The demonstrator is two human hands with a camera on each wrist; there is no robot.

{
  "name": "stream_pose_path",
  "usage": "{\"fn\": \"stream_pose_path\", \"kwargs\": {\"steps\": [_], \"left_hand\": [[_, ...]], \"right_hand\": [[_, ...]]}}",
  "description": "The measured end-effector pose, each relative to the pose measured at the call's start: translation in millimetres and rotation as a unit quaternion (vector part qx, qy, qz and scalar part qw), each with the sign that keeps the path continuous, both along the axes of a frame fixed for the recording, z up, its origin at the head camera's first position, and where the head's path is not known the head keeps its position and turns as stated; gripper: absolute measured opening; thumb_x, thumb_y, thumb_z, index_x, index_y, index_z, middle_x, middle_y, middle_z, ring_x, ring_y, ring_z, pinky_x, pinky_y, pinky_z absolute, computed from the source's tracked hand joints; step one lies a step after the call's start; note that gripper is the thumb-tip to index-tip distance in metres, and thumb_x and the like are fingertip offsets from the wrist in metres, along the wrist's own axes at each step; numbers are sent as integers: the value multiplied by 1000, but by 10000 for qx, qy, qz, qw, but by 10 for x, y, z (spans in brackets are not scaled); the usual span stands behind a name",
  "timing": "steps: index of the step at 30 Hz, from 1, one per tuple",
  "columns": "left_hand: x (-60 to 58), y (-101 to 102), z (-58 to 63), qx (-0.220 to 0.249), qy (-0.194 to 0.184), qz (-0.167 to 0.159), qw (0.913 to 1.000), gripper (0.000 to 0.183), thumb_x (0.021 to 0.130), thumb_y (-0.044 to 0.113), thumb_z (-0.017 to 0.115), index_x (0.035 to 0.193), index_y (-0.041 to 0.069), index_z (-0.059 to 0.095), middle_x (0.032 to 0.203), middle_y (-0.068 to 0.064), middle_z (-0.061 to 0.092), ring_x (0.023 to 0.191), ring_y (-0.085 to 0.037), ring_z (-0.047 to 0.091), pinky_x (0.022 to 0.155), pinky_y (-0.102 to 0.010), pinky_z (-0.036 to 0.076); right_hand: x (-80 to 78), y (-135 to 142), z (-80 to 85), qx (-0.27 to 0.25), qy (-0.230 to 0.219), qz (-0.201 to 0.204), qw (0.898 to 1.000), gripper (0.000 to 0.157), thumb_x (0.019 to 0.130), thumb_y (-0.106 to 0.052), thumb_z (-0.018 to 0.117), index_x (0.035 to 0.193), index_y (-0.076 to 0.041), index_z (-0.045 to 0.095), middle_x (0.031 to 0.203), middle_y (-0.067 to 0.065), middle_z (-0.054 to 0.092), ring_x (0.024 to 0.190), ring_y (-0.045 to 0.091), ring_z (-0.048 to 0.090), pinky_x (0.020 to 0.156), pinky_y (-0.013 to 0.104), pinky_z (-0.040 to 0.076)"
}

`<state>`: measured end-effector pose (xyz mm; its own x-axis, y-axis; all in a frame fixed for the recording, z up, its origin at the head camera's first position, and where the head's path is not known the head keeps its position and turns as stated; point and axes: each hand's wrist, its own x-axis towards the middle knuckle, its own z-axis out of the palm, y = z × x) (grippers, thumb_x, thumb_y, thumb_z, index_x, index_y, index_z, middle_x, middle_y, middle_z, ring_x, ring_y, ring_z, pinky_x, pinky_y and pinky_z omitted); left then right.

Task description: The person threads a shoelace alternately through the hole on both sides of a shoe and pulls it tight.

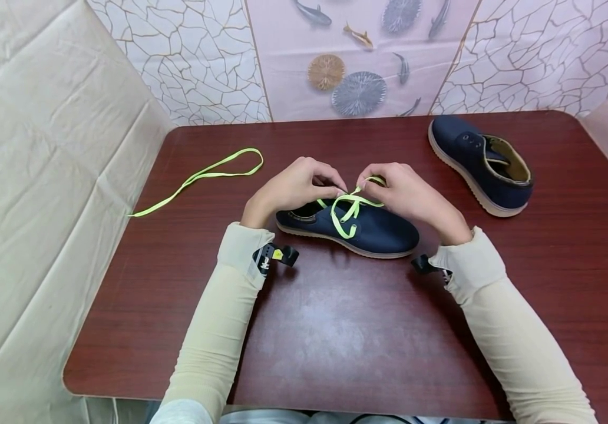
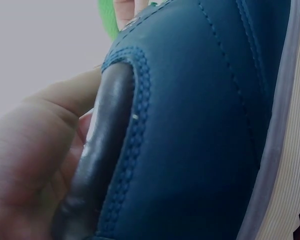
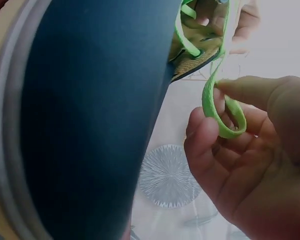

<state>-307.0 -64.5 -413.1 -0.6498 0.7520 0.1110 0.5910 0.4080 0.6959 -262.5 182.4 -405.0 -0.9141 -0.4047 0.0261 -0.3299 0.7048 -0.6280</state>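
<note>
A navy shoe (image 1: 383, 229) lies on the table with its toe to the right, a neon green shoelace (image 1: 344, 227) threaded through some of its eyelets. My left hand (image 1: 296, 185) is over the shoe's opening, thumb and index finger pinching at the far eyelet edge; their exact hold is partly hidden. In the left wrist view the thumb reaches past the dark padded collar (image 2: 102, 135). Above the laced part, my right hand (image 1: 405, 191) pinches the shoelace between thumb and fingers. The right wrist view shows a small lace loop (image 3: 230, 131) hanging at those fingers.
A second navy shoe (image 1: 484, 165), with no lace in its visible eyelets, stands at the back right. Another neon green shoelace (image 1: 198, 176) lies loosely doubled at the back left. The reddish-brown table (image 1: 314, 347) meets a patterned cloth (image 1: 357, 59) at the back.
</note>
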Motion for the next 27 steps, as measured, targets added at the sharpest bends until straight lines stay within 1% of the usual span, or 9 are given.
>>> {"fn": "stream_pose_path", "kwargs": {"steps": [1, 5, 8, 15, 19, 21, 27], "left_hand": [[-1, -1, 1, -2, 8, 0, 10000, 9, 101, 19, 75, 106, 19, 83, 100, 9, 77, 94, -5, 66, 88, -26, 52], [-4, -3, 7, 5, 27, 5, 10000, 9, 101, 19, 75, 106, 19, 83, 101, 9, 78, 95, -5, 66, 90, -27, 51], [-3, -3, 8, 9, 17, -4, 10000, 10, 101, 18, 75, 106, 18, 83, 101, 9, 78, 96, -5, 66, 90, -27, 51], [6, 2, -3, 36, -32, -17, 10000, 9, 100, 17, 75, 106, 17, 83, 101, 8, 78, 96, -5, 66, 90, -27, 51], [10, 5, -5, 29, -9, -23, 10000, 10, 101, 16, 74, 106, 16, 83, 101, 8, 78, 96, -5, 66, 90, -27, 51], [12, 6, -4, 27, 15, -27, 10000, 10, 101, 15, 73, 106, 16, 82, 101, 8, 78, 95, -6, 66, 89, -27, 51], [8, 15, -18, -40, 124, -111, 9999, 13, 104, 15, 69, 106, 19, 81, 100, 10, 76, 92, -6, 63, 88, -26, 49]], "right_hand": [[-5, 0, -1, -14, -75, 23, 10000, 18, 106, -13, 58, 109, -10, 76, 99, 8, 71, 66, 22, 59, 65, 32, 47], [-19, 2, -4, -1, -203, 148, 9997, 14, 105, -11, 63, 107, -11, 77, 101, 8, 72, 59, 23, 59, 58, 31, 50], [-19, 1, -13, 0, -80, 264, 9996, 13, 104, -10, 65, 107, -11, 78, 100, 9, 72, 59, 22, 59, 58, 30, 49], [-15, -10, -80, -226, 492, 437, 9976, 10, 101, -8, 71, 105, -13, 79, 99, 5, 71, 74, 23, 58, 66, 30, 45], [-36, -27, -121, -364, 746, 554, 9950, 10, 100, -8, 73, 105, -13, 79, 99, 2, 71, 88, 19, 60, 76, 29, 45], [-51, -30, -135, -394, 819, 601, 9940, 10, 100, -8, 73, 106, -14, 79, 99, 1, 71, 91, 17, 60, 78, 28, 44], [-63, 1, -148, -423, 890, 741, 9924, 12, 100, -7, 72, 106, -15, 80, 95, 1, 67, 73, 19, 57, 66, 26, 45]]}}
